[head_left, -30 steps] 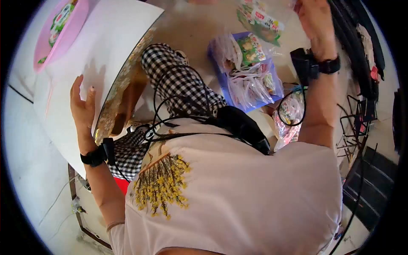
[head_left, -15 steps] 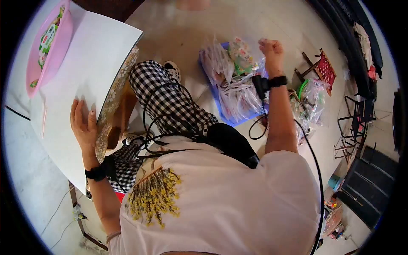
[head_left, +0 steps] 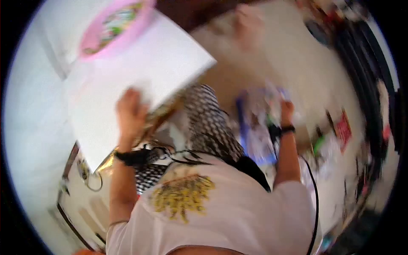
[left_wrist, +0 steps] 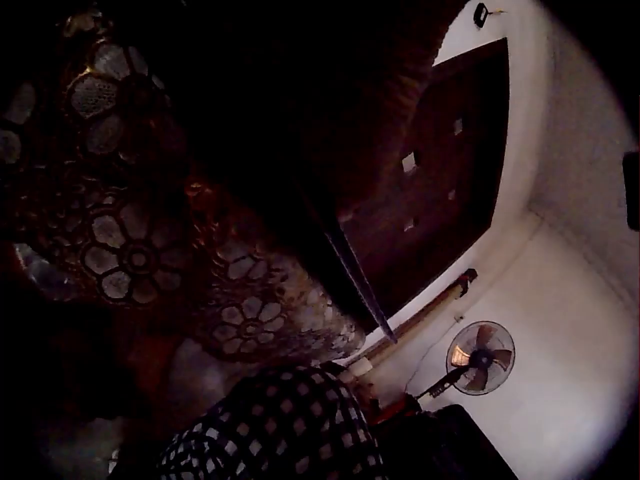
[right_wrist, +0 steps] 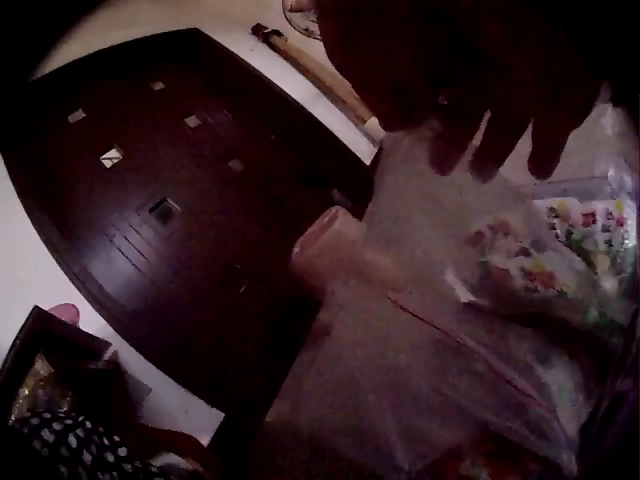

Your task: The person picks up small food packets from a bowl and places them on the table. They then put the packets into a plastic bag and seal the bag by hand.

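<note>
My left hand point(head_left: 131, 112) rests with loosely bent fingers on the white tabletop point(head_left: 157, 59) near its edge, holding nothing that shows; the left wrist view is too dark to show its fingers. Over the right side of a blue-purple basket point(head_left: 243, 123) full of bagged packets, my right hand point(head_left: 287, 111) grips a clear plastic bag. In the right wrist view that hand point(right_wrist: 470, 80) is dark, its fingers at the top of the clear bag point(right_wrist: 400, 340), with printed packets point(right_wrist: 585, 225) beside and behind the film.
A pink basin point(head_left: 89, 38) with green packets stands on the table's far part. Right of the basket are more plastic bags point(head_left: 329, 148) and a red-seated stool point(head_left: 343, 131) on the floor. Dark cables cross the lap. Another person's blurred hand or foot point(head_left: 248, 25) shows at the top.
The right hand has come from beyond the basket's upper right down to its right side. The head view has swung, shifting table and basin rightward. The left hand stays at the table.
</note>
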`<state>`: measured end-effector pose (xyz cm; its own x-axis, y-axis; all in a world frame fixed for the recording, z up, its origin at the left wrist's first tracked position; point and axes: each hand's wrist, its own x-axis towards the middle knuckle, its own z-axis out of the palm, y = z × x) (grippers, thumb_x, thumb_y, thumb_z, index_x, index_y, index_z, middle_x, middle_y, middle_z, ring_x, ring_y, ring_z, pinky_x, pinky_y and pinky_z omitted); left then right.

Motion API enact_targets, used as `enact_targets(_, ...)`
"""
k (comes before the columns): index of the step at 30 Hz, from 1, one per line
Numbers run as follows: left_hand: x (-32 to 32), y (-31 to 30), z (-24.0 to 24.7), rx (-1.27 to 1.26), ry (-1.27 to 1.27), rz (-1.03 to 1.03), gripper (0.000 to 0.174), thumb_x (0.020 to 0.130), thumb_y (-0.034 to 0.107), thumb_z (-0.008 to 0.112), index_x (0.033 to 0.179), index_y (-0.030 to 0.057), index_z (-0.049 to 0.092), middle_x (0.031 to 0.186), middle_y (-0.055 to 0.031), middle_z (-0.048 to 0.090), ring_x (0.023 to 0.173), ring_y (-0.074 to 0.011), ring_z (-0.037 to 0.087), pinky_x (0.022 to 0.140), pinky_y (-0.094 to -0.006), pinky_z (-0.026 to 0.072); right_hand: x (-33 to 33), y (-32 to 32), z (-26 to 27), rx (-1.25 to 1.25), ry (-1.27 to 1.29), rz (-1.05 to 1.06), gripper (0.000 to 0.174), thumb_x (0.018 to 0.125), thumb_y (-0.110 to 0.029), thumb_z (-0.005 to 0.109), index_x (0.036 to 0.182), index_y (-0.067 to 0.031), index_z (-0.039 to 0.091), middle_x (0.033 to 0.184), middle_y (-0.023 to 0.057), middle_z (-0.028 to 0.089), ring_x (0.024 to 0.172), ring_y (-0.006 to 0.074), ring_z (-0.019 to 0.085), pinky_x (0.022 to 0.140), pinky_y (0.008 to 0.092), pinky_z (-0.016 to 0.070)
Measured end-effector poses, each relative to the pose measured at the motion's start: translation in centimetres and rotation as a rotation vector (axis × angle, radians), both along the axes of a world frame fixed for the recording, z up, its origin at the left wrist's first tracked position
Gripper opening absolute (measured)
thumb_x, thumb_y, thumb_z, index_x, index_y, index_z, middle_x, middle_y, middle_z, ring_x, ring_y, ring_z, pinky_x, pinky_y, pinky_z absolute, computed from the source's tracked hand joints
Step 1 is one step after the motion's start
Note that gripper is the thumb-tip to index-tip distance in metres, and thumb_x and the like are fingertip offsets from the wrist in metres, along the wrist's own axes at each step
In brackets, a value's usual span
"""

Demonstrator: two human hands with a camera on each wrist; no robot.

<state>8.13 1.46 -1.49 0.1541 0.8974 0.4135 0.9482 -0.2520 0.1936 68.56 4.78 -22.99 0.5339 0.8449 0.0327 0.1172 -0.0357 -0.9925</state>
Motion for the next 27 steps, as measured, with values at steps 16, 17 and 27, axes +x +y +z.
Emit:
enact_targets(16,-4.5,-1.0,4.4,-0.427,-0.09,0.298,0.064,0.084,0.045,0.062,0.136,0.0112,0.046,0.144,-0.0179,0.037,0.138,-0.0325,0.027,0.11,-0.0534,0.0222,-29.3,13.3,34.4,0.642,-0.287,0.438,0.02,0.093,-0.016,0.059,0.109,-0.0031,0.061,0.107,0.0039,0.062,0.1,0.0124,0.055,0.088,0.0271,0.0434)
enact_targets(17,-5.9,-1.0,4.3,-0.432,-0.081,0.354,0.065,0.084,0.045,0.061,0.136,0.0112,0.046,0.145,-0.0182,0.036,0.139,-0.0329,0.027,0.11,-0.0536,0.0218,-33.0,12.1,36.7,0.599,-0.086,0.52,0.02,0.093,-0.015,0.06,0.108,-0.0028,0.061,0.105,0.0041,0.062,0.099,0.0122,0.055,0.088,0.0266,0.0436)
enact_targets(27,-12.7,-2.3,3.1,-0.339,-0.051,0.569,0.067,0.086,0.049,0.055,0.141,0.0122,0.041,0.15,-0.0203,0.027,0.141,-0.0376,0.019,0.11,-0.0582,0.0168,-54.8,19.2,38.8,0.492,-0.451,1.075,0.015,0.083,-0.014,0.066,0.086,0.0007,0.067,0.077,0.0049,0.068,0.074,0.01,0.062,0.066,0.0262,0.0487)
